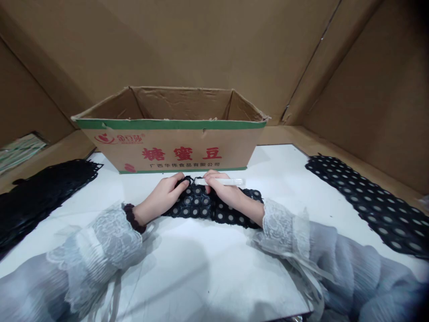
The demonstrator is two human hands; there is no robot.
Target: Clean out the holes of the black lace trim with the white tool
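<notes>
A black sheet of joined rings with grey round centres [196,201] lies on the white table before the box. My left hand [164,194] pinches its upper left edge between thumb and fingers. In my right hand [223,190] is a white pen-like tool [231,182], lying nearly level, its left tip at the sheet's upper edge. The right wrist covers part of the sheet. What the tip touches is too small to tell.
An open cardboard box [181,145] with red lettering stands behind the hands. Black material [50,188] is piled at the left. Another dotted black sheet [368,201] lies at the right. Cardboard walls [201,44] surround the white table [187,268].
</notes>
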